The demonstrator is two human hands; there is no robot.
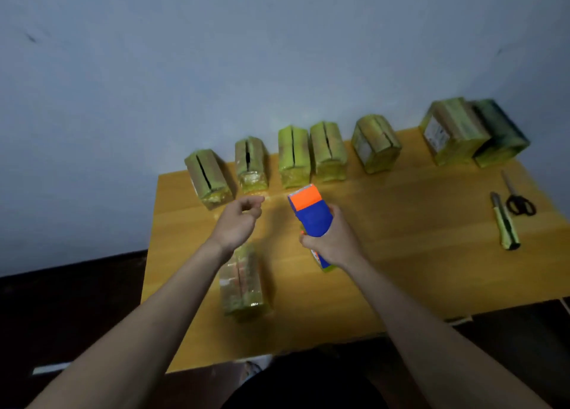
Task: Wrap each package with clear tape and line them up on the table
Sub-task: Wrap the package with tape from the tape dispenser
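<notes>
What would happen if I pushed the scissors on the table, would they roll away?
Probably not: the scissors lie flat on the wooden table, so they would likely slide. They look stiff, not floppy. The blades may be sharp, so pushing by the dark handles seems safer.

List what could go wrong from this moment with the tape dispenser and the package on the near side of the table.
1. The right hand grips the blue and orange tape dispenser in the air while the left hand seems to pinch something too thin to see; loose clear tape could fold onto itself.
2. The near package lies unheld under the left forearm, so it may slide when tape is pulled over it.
</notes>
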